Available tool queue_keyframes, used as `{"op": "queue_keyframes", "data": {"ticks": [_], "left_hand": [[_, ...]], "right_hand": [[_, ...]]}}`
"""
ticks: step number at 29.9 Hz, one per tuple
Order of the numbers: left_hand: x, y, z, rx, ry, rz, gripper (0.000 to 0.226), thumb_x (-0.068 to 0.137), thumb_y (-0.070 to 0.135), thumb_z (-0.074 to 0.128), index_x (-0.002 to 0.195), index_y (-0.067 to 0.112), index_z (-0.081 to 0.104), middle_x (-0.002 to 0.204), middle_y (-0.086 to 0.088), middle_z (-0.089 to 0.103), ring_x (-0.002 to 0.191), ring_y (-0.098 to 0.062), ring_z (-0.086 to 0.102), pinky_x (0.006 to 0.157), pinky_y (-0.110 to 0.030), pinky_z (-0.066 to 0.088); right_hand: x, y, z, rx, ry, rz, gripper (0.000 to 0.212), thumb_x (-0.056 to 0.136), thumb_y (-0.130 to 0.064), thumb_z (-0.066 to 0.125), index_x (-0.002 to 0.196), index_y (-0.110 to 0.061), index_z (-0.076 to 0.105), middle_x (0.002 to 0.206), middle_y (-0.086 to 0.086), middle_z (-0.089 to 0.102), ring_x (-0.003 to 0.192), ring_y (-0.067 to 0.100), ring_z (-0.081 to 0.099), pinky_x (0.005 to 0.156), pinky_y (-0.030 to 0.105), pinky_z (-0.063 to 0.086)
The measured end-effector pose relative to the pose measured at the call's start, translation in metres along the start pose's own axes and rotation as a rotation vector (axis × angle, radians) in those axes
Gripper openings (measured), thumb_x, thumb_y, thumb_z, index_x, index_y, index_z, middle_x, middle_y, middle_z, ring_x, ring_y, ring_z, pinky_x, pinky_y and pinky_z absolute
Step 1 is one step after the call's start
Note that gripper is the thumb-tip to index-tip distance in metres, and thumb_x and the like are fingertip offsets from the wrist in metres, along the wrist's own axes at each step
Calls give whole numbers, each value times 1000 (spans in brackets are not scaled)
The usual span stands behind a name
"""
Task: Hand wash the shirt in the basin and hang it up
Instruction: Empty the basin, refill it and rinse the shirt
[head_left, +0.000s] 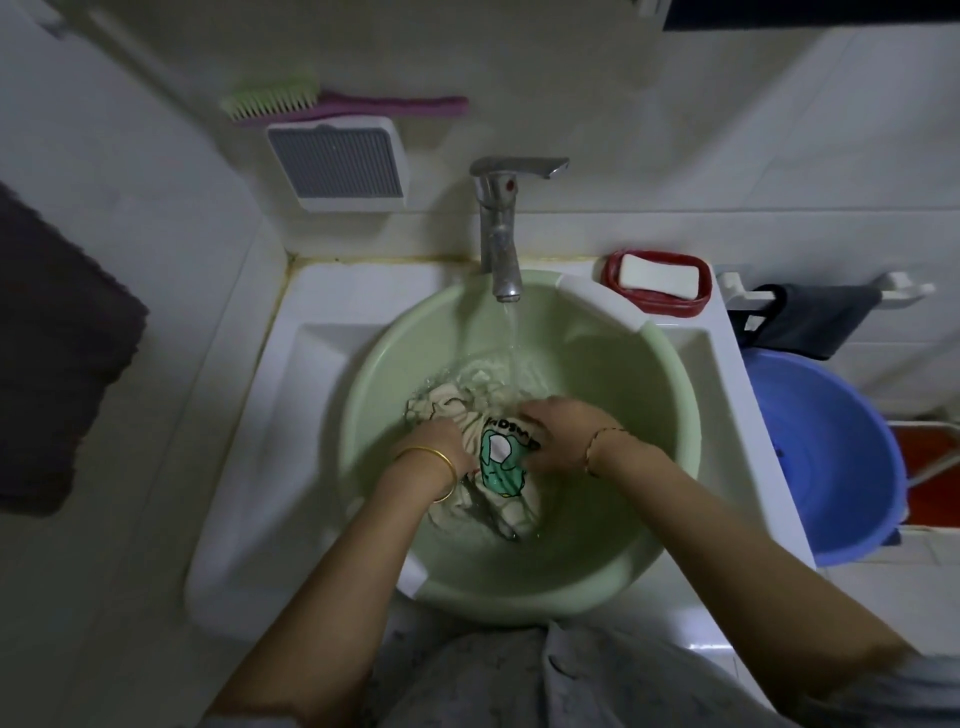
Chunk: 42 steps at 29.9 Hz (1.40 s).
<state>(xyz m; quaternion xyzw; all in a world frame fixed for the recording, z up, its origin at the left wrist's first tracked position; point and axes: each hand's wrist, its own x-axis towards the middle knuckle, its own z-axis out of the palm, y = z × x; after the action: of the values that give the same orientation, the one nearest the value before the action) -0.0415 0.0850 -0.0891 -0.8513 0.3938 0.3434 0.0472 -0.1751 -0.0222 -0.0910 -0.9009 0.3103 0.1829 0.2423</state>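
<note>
- Head view: the cream shirt (511, 491), its green cartoon print facing up, lies bunched and wet at the bottom of the pale green basin (670, 374). The basin sits in the white sink (311, 364).
- The left hand (436, 444) grips a wad of cloth at the print's left edge. The right hand (561, 426) has its fingers curled into the cloth at the print's right edge. The 2 hands are close together.
- Water (511, 330) falls from the tap (498, 228) onto the shirt just beyond the hands.
- This looks like the wetting or rubbing step. No suds show.
- To do it well, pull the 2 wads taut and rub one against the other, turning fresh cloth under the stream. Work low in the basin so nothing splashes over the rim.
- A bar of soap (657, 275) rests in a red dish (615, 270) at the sink's back right corner; it probably needs working into the cloth.
</note>
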Motion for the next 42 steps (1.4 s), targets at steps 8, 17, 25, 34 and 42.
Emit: {"op": "queue_keyframes", "data": {"ticks": [8,17,25,34,42], "left_hand": [[-7,-1,12,-288,-192,76,10,88,9,55,96,4,60,77,-11,57,69,-20,47,62,-24,38],[-19,7,-16,-366,-285,305,22,82,15,69,75,21,48,74,4,47,71,-13,46,56,-25,34],[-30,0,-48,-767,-227,431,32,76,-8,69,88,17,53,87,1,57,82,-12,56,77,-24,47],[-17,-8,-32,-226,-179,305,31,82,23,69,108,12,57,98,-2,63,91,-19,61,77,-28,48],[-24,-11,-50,-790,-17,428,28,58,17,63,82,23,49,82,1,56,77,-12,50,67,-23,38]], "right_hand": [[-15,-13,-5,184,-475,-71,23,84,-42,63,70,-26,56,71,-10,49,65,5,44,58,21,34],[-15,-1,-9,425,224,-165,22,76,-12,70,97,-19,65,103,-2,59,92,15,57,83,32,50],[-16,-2,-19,734,381,-218,24,69,-3,67,77,-21,54,75,-2,52,68,8,48,64,24,41],[-23,-17,-45,1552,478,-227,18,60,0,46,75,-10,46,82,14,57,52,2,57,44,15,42],[-17,-8,-32,767,338,-108,30,80,-46,58,89,-21,73,89,-6,71,83,11,64,78,28,49]]}}
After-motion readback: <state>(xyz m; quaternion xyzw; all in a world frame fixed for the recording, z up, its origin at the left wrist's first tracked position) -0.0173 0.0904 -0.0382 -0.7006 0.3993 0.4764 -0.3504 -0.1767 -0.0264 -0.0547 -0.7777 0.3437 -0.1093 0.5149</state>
